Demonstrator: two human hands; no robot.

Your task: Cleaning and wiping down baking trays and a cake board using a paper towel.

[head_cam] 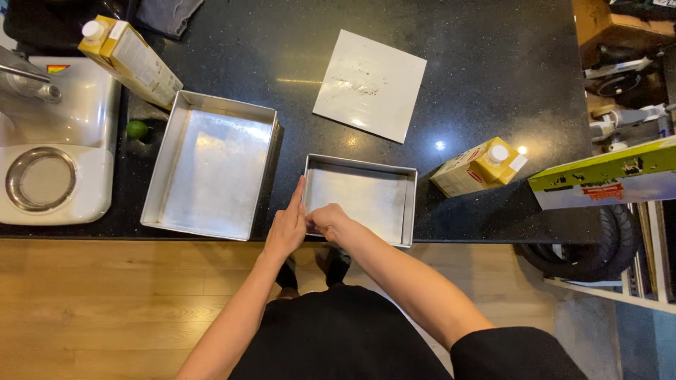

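The small tin sits at the near edge of the counter, right in front of the person, with its near rim almost at the counter's lip; that puts its near-left corner within easy reach of both hands. The left hand lies flat against the tin's left wall, fingers straight and pointing away, open with nothing in its grip, as if bracing the side. The right hand is curled at the same corner, its grip closed on the near rim or on something just inside it; the fingertips are hidden, so I cannot tell which.

The tin is a shallow rectangular pan of dull silver metal, straight-walled, with nothing visible inside and a faintly scuffed floor.

Just to its left, apart from it, a larger tin of the same make sits slightly askew. Beyond the two lies a square white sheet, tilted. To the right of the small tin a yellow carton lies on its side; a second carton lies at the far left. A lime rests between the larger tin and a white machine at the left edge.
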